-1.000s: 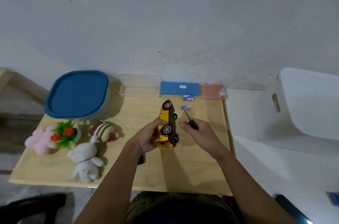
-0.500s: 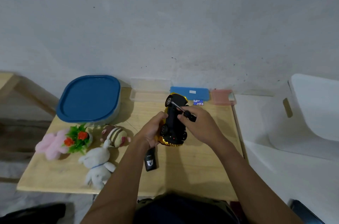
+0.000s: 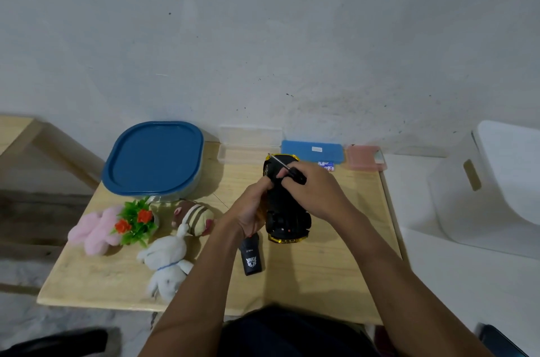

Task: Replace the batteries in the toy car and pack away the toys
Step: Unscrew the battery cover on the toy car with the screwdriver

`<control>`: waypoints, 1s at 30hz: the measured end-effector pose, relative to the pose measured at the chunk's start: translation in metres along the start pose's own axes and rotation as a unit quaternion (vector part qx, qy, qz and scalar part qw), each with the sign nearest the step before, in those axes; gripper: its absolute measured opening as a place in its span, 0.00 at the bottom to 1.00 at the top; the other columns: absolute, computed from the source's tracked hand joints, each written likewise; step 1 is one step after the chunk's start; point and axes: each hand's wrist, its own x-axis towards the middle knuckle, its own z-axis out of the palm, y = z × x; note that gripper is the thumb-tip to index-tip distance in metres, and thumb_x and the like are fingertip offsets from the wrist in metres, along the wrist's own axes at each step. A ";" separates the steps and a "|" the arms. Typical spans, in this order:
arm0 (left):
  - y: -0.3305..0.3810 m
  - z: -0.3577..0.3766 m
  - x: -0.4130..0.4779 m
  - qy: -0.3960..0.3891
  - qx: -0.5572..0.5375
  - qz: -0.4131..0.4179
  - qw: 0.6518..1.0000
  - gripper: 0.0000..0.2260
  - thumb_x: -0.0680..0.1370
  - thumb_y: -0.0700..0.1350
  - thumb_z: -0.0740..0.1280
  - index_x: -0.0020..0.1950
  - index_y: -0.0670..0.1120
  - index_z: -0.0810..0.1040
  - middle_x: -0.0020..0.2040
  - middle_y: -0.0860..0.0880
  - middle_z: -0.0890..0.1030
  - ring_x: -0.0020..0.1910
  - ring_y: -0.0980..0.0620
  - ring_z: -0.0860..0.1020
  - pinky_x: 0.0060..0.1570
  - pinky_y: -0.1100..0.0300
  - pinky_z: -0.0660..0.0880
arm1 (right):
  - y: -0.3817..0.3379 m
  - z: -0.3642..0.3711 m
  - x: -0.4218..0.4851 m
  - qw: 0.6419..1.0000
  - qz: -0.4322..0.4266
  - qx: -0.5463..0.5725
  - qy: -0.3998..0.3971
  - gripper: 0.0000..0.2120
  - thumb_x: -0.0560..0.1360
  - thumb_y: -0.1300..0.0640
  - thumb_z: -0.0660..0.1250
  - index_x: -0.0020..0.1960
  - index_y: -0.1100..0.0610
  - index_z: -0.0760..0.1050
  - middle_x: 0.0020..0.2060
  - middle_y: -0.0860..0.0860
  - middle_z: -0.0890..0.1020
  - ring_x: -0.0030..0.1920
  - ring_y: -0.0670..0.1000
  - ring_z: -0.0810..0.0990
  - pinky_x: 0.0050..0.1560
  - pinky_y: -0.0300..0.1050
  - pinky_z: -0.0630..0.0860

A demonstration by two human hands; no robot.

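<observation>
The yellow toy car (image 3: 285,212) lies upside down on the wooden table (image 3: 321,275), its black underside facing up. My left hand (image 3: 252,207) grips its left side. My right hand (image 3: 314,191) rests over the underside and holds a small black-handled screwdriver (image 3: 289,170), whose metal tip points up and left past the car's far end. Small blue and white batteries (image 3: 326,165) lie behind my right hand near the back of the table. A black remote control (image 3: 250,256) lies on the table below my left wrist.
A blue-lidded container (image 3: 155,159) stands at back left. A clear open case (image 3: 247,142), a blue box (image 3: 311,150) and a pink box (image 3: 363,158) line the wall. Pink plush (image 3: 93,229), plastic plant (image 3: 136,219), striped plush (image 3: 193,218) and white bunny (image 3: 166,261) lie left. A white chair (image 3: 496,187) stands right.
The car was turned from lying on its side to underside up. My right hand moved left onto the car with the screwdriver. The remote came into view below my left wrist.
</observation>
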 end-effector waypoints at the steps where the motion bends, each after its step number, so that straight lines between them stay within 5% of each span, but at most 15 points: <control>1: 0.000 0.000 0.000 -0.005 -0.004 0.004 1.000 0.14 0.80 0.44 0.55 0.45 0.44 0.79 0.36 0.48 0.82 0.35 0.52 0.81 0.35 0.60 0.77 | -0.002 -0.001 0.001 1.000 0.003 -0.001 -0.001 0.05 0.75 0.50 0.64 0.46 0.41 0.77 0.47 0.44 0.80 0.49 0.48 0.77 0.51 0.49 0.77; 3: 0.002 0.003 -0.001 -0.010 -0.009 0.013 1.000 0.17 0.80 0.44 0.54 0.39 0.46 0.80 0.33 0.49 0.80 0.32 0.55 0.79 0.33 0.62 0.76 | -0.003 -0.004 0.004 1.000 0.010 0.005 -0.005 0.05 0.76 0.50 0.63 0.47 0.44 0.78 0.47 0.45 0.80 0.49 0.48 0.77 0.50 0.49 0.78; 7: 0.008 0.002 0.000 -0.008 0.008 0.011 1.000 0.08 0.73 0.48 0.61 0.44 0.45 0.75 0.37 0.49 0.76 0.36 0.53 0.77 0.39 0.58 0.70 | -0.003 -0.009 0.008 0.999 0.021 0.025 -0.019 0.06 0.77 0.51 0.63 0.47 0.46 0.79 0.47 0.47 0.80 0.50 0.49 0.78 0.51 0.48 0.77; 11: 0.012 0.000 0.005 0.010 0.021 0.001 1.000 0.18 0.68 0.49 0.66 0.55 0.43 0.75 0.48 0.42 0.76 0.49 0.46 0.75 0.49 0.52 0.71 | -0.003 -0.010 0.011 0.998 0.037 0.045 -0.031 0.06 0.77 0.51 0.62 0.47 0.48 0.78 0.47 0.49 0.81 0.50 0.50 0.78 0.52 0.50 0.78; 16: 0.015 0.003 0.005 0.018 0.023 0.010 1.000 0.20 0.77 0.47 0.61 0.64 0.36 0.74 0.55 0.38 0.78 0.56 0.42 0.78 0.56 0.47 0.74 | -0.008 -0.014 0.014 0.996 0.035 0.067 -0.051 0.06 0.77 0.53 0.62 0.47 0.48 0.78 0.47 0.49 0.80 0.50 0.50 0.79 0.50 0.47 0.77; 20: 0.019 -0.001 0.003 -0.010 0.002 0.054 0.998 0.14 0.75 0.48 0.62 0.56 0.43 0.79 0.46 0.44 0.82 0.47 0.47 0.81 0.50 0.50 0.77 | -0.010 -0.027 0.013 0.983 0.061 0.154 -0.083 0.06 0.80 0.53 0.60 0.49 0.47 0.75 0.36 0.44 0.74 0.35 0.43 0.72 0.37 0.39 0.66; 26: 0.029 -0.014 0.004 0.020 -0.008 0.102 0.995 0.11 0.73 0.47 0.63 0.49 0.44 0.80 0.40 0.47 0.83 0.41 0.50 0.82 0.44 0.53 0.79 | 0.005 -0.047 -0.001 0.984 0.068 0.119 -0.118 0.12 0.81 0.47 0.60 0.54 0.53 0.77 0.35 0.47 0.76 0.27 0.43 0.69 0.32 0.39 0.66; 30: 0.032 -0.015 0.005 0.040 -0.017 0.122 0.992 0.10 0.71 0.46 0.63 0.44 0.47 0.83 0.40 0.48 0.83 0.41 0.50 0.81 0.47 0.53 0.77 | 0.007 -0.045 -0.006 0.994 0.048 0.063 -0.073 0.14 0.80 0.44 0.60 0.57 0.49 0.80 0.36 0.46 0.77 0.37 0.41 0.76 0.39 0.39 0.69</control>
